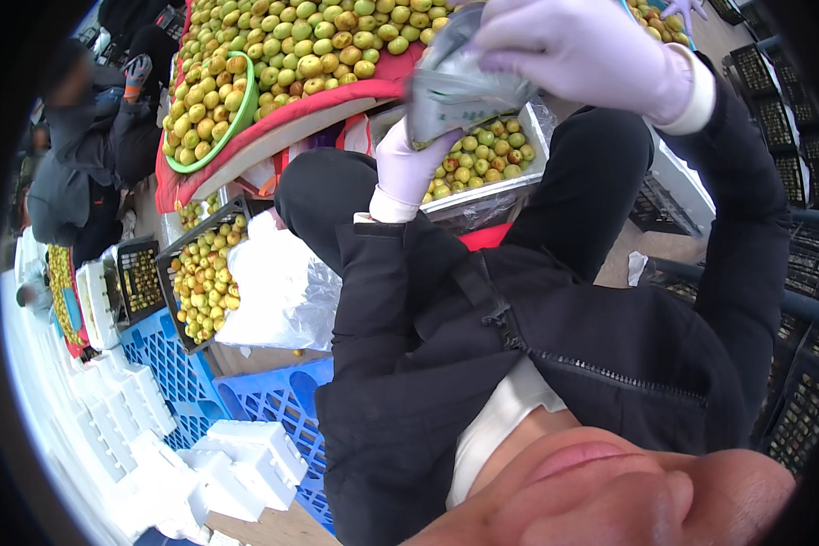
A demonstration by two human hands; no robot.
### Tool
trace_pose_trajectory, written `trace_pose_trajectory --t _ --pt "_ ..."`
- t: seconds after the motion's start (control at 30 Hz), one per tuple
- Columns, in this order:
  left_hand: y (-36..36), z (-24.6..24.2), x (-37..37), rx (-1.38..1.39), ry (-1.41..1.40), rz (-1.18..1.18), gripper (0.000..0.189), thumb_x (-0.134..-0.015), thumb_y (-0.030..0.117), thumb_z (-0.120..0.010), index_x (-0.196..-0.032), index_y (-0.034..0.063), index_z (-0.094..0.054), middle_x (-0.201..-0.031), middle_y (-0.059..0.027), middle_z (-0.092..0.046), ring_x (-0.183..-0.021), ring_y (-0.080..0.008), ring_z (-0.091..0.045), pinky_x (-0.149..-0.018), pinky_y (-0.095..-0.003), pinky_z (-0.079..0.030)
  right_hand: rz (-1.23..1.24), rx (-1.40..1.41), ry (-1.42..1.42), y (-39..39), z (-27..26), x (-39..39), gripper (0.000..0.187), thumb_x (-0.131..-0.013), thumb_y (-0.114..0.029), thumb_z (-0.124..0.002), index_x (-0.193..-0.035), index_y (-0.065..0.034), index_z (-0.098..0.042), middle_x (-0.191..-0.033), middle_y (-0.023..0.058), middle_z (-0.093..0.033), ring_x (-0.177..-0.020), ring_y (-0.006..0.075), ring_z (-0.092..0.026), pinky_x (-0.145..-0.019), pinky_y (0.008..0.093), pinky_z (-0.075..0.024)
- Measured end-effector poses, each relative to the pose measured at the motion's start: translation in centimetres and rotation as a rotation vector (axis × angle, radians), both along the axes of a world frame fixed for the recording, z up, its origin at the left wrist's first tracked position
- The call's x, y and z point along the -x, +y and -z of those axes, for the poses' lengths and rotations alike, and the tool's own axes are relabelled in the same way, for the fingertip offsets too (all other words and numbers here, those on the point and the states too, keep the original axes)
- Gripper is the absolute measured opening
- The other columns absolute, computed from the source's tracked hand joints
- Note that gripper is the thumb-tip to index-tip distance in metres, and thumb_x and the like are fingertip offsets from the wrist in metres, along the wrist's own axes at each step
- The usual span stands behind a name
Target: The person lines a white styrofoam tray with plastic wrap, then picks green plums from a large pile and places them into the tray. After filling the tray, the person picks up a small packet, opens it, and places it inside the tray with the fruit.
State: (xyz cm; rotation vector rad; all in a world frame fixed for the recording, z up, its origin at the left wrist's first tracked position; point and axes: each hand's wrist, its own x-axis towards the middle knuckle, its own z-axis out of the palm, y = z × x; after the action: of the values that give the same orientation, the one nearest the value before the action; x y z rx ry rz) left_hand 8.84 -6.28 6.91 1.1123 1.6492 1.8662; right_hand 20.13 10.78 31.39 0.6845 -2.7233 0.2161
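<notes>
My left hand (409, 164), in a pale lilac glove, grips the lower end of a clear plastic bag (461, 95) that bears printed writing. Above it, my right hand (573, 51), in a like glove, is at the bag's upper right part; its fingers are bent and blurred, and whether they pinch the film I cannot tell. The bag hangs over a white foam box (536, 153) of green and reddish-brown jujubes (481, 160) between my knees. Beyond it, many more jujubes (300, 41) lie heaped on a table edged with red padded cloth (280, 112).
A green-rimmed basket (251, 102) of jujubes stands at the heap's left. Left of my knee are a black crate (170, 300) of jujubes and a white plastic sack (273, 286). Blue pallets (170, 362) and foam boxes (246, 464) lie lower left; black crates (754, 68) stand right. Another person (75, 164) sits upper left.
</notes>
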Motion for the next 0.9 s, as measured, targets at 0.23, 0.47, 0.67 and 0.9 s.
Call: trace_pose_trajectory --t 0.23,0.47,0.67,0.9 --pt "-0.5 0.1 0.1 -0.015 -0.095 -0.008 0.045 -0.084 0.005 -0.082 -0.126 -0.0002 -0.068 -0.108 -0.0077 -0.077 -0.098 -0.0131 -0.071 -0.090 -0.0282 -0.054 0.054 -0.016 0.024 0.6 -0.2 0.7 0.011 -0.080 -0.009 -0.079 -0.089 -0.0040 -0.076 -0.089 0.0123 -0.073 -0.104 0.0325 -0.069 -0.109 0.0504 -0.0443" --pt "-1.6 -0.2 1.1 -0.019 0.010 -0.132 0.046 -0.084 0.004 -0.081 -0.128 -0.0002 -0.067 -0.110 -0.0083 -0.076 -0.098 -0.0127 -0.071 -0.089 -0.0285 -0.055 0.214 0.227 0.107 2.2 2.2 0.8 0.013 -0.087 -0.008 -0.076 -0.098 -0.0036 -0.077 -0.109 0.0146 -0.074 -0.111 0.0305 -0.068 -0.109 0.0453 -0.0464" --pt "-2.1 0.3 1.9 0.022 0.020 -0.203 0.050 -0.080 -0.001 -0.080 -0.128 0.0046 -0.069 -0.114 -0.0116 -0.075 -0.104 -0.0190 -0.073 -0.090 -0.0304 -0.056 0.284 0.393 -0.282 2.0 4.2 0.8 0.031 -0.085 -0.016 -0.076 -0.114 -0.0059 -0.069 -0.117 0.0148 -0.068 -0.115 0.0316 -0.064 -0.110 0.0412 -0.0424" --pt "-4.2 -0.9 1.9 0.121 0.396 -0.342 0.055 -0.071 -0.001 -0.078 -0.123 0.0153 -0.073 -0.104 -0.0097 -0.075 -0.097 -0.0291 -0.070 -0.088 -0.0356 -0.054 0.086 0.089 -0.263 1.9 6.0 1.2 0.041 -0.078 -0.014 -0.076 -0.116 -0.0072 -0.063 -0.103 0.0124 -0.066 -0.104 0.0332 -0.064 -0.115 0.0448 -0.0372"
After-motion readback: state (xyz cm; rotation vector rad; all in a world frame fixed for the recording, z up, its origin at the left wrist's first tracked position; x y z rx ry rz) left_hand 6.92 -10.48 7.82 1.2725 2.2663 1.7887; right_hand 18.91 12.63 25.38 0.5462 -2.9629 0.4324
